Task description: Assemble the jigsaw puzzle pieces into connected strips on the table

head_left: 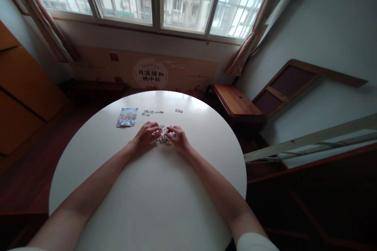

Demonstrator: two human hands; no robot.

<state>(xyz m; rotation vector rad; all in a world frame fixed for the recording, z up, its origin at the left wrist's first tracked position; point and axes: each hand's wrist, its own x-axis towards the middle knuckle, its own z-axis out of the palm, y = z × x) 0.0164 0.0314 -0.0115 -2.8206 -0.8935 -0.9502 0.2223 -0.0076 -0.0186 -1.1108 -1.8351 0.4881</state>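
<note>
A small heap of loose jigsaw pieces [163, 140] lies on the white round table [141, 200]. My left hand [147, 131] reaches in from the heap's left side, its fingers loosely curved, with thumb and forefinger apart. From the opposite side my right hand [178, 137] touches the heap, also with a gap between thumb and forefinger. Some pieces show between the fingers of each hand; whether any is gripped is too small to make out. Beyond the hands lie a joined strip of jigsaw pieces [149, 112] and a smaller cluster of pieces [179, 111] to its right.
A blue picture packet [127, 117] lies left of the strip. Past the table's far right edge stands a wooden bench [235, 100]. Barred windows [185, 0] and a printed banner [188, 64] face me, with orange cabinets [26, 86] at the left.
</note>
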